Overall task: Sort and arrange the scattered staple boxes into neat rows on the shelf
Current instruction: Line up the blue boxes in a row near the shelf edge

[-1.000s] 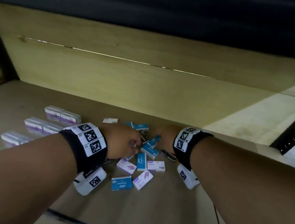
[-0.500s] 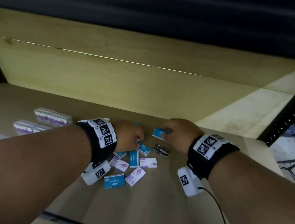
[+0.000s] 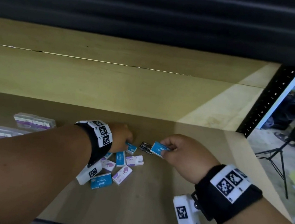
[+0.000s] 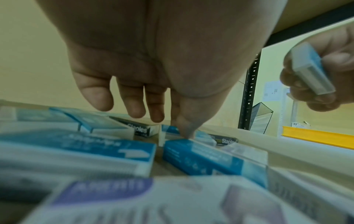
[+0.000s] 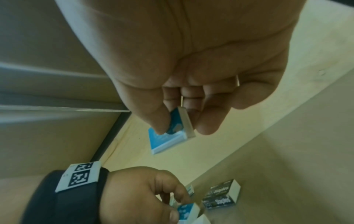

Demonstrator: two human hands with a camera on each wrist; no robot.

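Observation:
Scattered blue and purple staple boxes [image 3: 120, 158] lie in a pile on the wooden shelf [image 3: 151, 196]. My left hand [image 3: 129, 143] reaches into the pile from above, and its thumb and index finger pinch a blue box [image 3: 132, 147] that still lies there, also seen as the blue box [image 5: 185, 211]. To the right, my right hand [image 3: 166, 150] holds another blue staple box [image 3: 159, 148] off the shelf between thumb and fingers; the right wrist view shows that box [image 5: 179, 121] close up. A black staple box [image 3: 145, 146] lies between the two hands.
Wrapped purple-and-white packs [image 3: 34, 121] stand in two short rows at the far left, with a nearer pack [image 3: 6, 132]. The shelf's back wall [image 3: 108, 88] is close behind. A black perforated upright [image 3: 267, 100] bounds the right end, with a tripod [image 3: 276, 159] beyond it.
My right hand has lifted a blue box out of the pile and drawn it right and toward me. The left hand stays over the pile. The view has swung right.

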